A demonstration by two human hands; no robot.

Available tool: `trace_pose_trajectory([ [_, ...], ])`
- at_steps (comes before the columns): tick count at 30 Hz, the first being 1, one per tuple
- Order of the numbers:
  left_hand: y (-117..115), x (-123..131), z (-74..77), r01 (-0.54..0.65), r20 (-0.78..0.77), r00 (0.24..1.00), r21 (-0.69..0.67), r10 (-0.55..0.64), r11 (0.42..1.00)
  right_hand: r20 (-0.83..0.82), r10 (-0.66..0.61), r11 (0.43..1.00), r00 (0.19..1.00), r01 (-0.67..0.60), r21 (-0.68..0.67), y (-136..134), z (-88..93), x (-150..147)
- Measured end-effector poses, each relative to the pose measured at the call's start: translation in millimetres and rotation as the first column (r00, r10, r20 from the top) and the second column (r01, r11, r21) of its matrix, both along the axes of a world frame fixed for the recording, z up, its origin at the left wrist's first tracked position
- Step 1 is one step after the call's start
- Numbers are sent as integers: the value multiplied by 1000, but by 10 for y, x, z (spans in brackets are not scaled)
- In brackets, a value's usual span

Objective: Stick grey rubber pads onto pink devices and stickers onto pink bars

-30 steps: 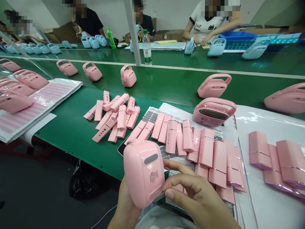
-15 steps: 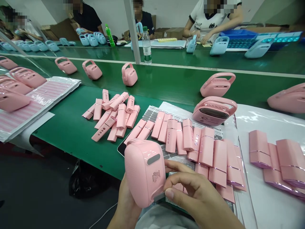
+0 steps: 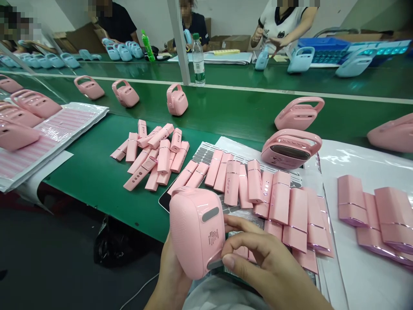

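The glossy pink, rounded plastic speaker (image 3: 193,234) is held near the green desk (image 3: 90,189), its underside facing right, that face's long axis nearly upright. Its dark printed text (image 3: 213,237) is too small to read. The left hand (image 3: 171,269), partly hidden, cradles it; the right hand (image 3: 260,254) pinches the lower grey oblong strip (image 3: 214,264) between thumb and forefinger.

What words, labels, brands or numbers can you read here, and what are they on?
None can be read with certainty.
Held pink speaker: a block of small dark print, too small to read.
Standing pink speaker: small marks on its front, too small to make out.
Clear bottle: label too blurred to read.
White shirt: lettering too blurred to read.
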State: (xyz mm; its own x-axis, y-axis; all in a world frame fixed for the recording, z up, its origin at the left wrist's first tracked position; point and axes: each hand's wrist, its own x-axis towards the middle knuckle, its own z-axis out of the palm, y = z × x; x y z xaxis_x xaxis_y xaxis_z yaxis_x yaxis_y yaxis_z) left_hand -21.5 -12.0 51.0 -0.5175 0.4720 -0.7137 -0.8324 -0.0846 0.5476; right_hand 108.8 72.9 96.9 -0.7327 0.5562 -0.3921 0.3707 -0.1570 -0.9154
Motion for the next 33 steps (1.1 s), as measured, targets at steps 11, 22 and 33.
trace_pose_trajectory([
  [11,-15,2,-31,53,-74,996,24,-51,998,10,4,1000,1000,-4,13,1,-3,-18],
  [22,2,15,-35,29,-78,996,-57,-33,998,42,-82,969,996,69,239,-120,-20,-31],
  [33,-158,99,-148,34,-16,999,-9,-34,999,-26,-111,994,993,111,-8,-165,-139,-50],
])
